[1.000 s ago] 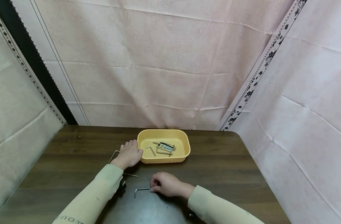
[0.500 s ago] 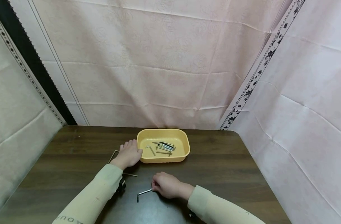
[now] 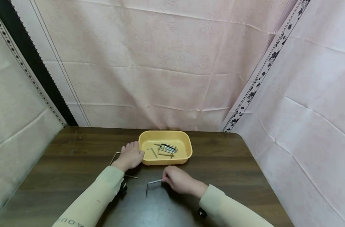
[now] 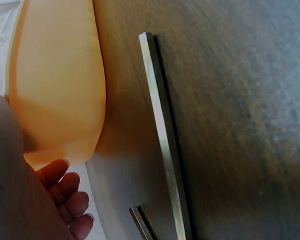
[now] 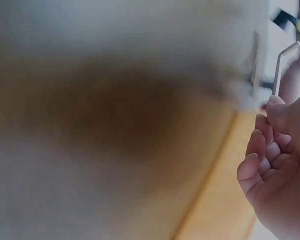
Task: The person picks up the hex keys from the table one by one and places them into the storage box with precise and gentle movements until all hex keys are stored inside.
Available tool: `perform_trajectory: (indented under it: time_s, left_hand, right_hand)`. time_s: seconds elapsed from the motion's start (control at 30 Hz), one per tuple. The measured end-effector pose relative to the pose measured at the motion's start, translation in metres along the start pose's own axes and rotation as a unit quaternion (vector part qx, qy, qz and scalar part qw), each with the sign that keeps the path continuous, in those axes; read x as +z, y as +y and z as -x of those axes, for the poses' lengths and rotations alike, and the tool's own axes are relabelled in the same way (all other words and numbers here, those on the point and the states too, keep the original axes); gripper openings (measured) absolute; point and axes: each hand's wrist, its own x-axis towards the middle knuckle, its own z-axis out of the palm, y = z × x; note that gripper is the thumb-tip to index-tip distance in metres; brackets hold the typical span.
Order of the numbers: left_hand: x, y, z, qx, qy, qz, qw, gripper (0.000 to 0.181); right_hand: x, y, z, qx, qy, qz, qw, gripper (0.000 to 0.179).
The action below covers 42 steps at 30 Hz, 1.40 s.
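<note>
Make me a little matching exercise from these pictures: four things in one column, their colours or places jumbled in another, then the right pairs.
1. Tray
2. Silver rod outside the tray
3. Left grip
4. Table

A. Dark brown
B. At the tray's left end
C. Pinched in the right grip
D. Yellow

Right pairs: 1-D, 2-C, 3-B, 4-A.

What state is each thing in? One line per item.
Yellow tray: upright on the table, uncovered
Small hex key: loose in tray, left of the pile
Pile of metal pieces: overlapping, in tray
Silver hex key: held, bent end pointing down
Brass-coloured metal: lying on table, partly hidden; one piece or two unclear
Left hand: touching tray's left side
Right hand: pinching silver hex key
</note>
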Motion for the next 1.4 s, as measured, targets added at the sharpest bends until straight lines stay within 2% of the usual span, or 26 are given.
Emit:
perform_trajectory:
  time_s: [0.23, 0.33, 0.63, 0.87, 1.2, 1.4]
  left_hand:
    - [-0.002, 0.001, 0.001, -0.006, -0.008, -0.001, 0.9999, 0.034]
    - [-0.003, 0.002, 0.001, -0.009, -0.013, -0.005, 0.9999, 0.035]
    - [0.000, -0.001, -0.001, -0.004, -0.009, -0.005, 0.9999, 0.034]
    - [0.002, -0.001, -0.001, -0.005, -0.008, -0.007, 0.9999, 0.036]
    - [0.000, 0.001, 0.001, -0.010, -0.010, -0.006, 0.9999, 0.037]
    - [0.003, 0.001, 0.000, -0.011, -0.001, 0.001, 0.9999, 0.035]
  right_hand:
    - [-0.038, 0.015, 0.000, 0.002, 0.084, -0.004, 0.9965, 0.010]
    - [-0.049, 0.020, 0.000, 0.014, 0.100, -0.003, 0.9948, 0.010]
    - [-0.062, 0.034, -0.006, 0.068, 0.104, -0.028, 0.9919, 0.010]
    - [-0.065, 0.040, -0.018, 0.112, 0.109, -0.020, 0.9875, 0.010]
    - [-0.061, 0.043, -0.052, 0.169, 0.109, 0.030, 0.9792, 0.011]
    - [-0.055, 0.049, -0.075, 0.203, 0.098, 0.026, 0.9739, 0.013]
